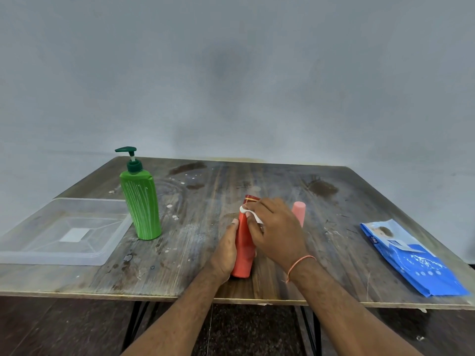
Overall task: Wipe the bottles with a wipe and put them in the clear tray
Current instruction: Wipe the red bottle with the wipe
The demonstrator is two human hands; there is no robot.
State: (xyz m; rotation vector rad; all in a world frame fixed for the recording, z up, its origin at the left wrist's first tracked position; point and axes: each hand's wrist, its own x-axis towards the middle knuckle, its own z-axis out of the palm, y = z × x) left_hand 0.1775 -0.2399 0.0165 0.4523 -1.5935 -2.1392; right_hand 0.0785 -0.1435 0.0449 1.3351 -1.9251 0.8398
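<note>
Worn table (205, 253): left hand (226, 250) grips red bottle (243, 255) (upright); right hand (276, 232) pinches wipe (253, 214) against it.

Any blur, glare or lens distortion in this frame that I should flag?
Head view: wide-angle bending bows the table edges; light is soft and even, with a faint dark patch on the wall; the clear tray looks hazy, with mild sheen only; the right hand, the wipe and the red bottle are slightly soft; the green pump bottle is fairly sharp.
</note>
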